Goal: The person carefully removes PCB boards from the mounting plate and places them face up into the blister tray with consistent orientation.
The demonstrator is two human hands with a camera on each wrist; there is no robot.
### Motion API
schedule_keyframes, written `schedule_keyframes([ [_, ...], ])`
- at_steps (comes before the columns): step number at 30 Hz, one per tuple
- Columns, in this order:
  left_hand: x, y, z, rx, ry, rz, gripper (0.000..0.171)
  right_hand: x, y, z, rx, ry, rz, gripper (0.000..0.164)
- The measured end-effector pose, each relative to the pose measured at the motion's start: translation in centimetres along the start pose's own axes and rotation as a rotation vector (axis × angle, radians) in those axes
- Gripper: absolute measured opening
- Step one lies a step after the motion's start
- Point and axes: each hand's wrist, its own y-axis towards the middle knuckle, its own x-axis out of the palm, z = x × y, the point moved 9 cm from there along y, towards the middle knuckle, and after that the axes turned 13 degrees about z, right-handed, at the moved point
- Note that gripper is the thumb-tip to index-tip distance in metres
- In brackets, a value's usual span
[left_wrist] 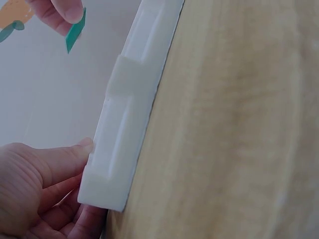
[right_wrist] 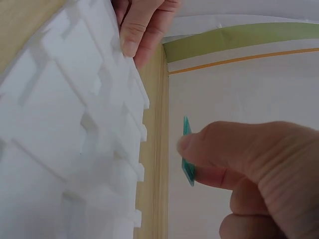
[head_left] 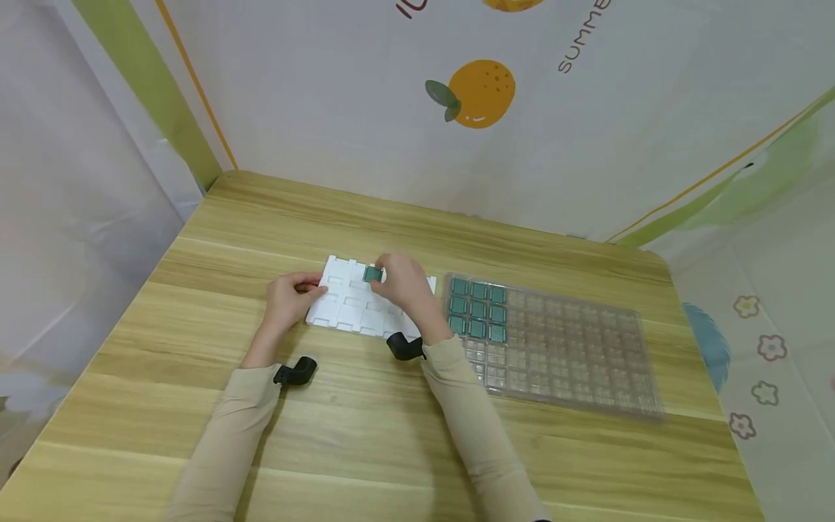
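Between thumb and fingers my right hand (head_left: 403, 281) pinches a small square green chip (head_left: 372, 274), raised above the white plastic tray (head_left: 346, 304). The chip (right_wrist: 188, 167) looks thin and stands nearly edge-on in the right wrist view. At the tray's left edge is my left hand (head_left: 287, 299), its thumb on the rim and its fingers curled against the side and underneath. Molded pockets and raised tabs cover the white tray (right_wrist: 60, 114); part of its right side is hidden behind my right hand.
To the right lies a clear plastic tray (head_left: 574, 348) with many pockets, several at its left end holding green chips (head_left: 478, 309). Both trays rest on a wooden table (head_left: 365, 428). A white printed curtain (head_left: 365, 94) hangs behind the table.
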Motion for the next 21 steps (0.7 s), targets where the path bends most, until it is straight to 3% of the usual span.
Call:
schedule_keyframes([
  [12, 0.0, 0.0, -0.2, 0.001, 0.002, 0.004, 0.023, -2.0, -1.8, 0.5, -0.016, 0.017, 0.071, 0.025],
  [21, 0.1, -0.1, -0.2, -0.001, -0.005, -0.003, 0.024, -2.7, -2.8, 0.9, -0.015, 0.028, 0.073, 0.024],
])
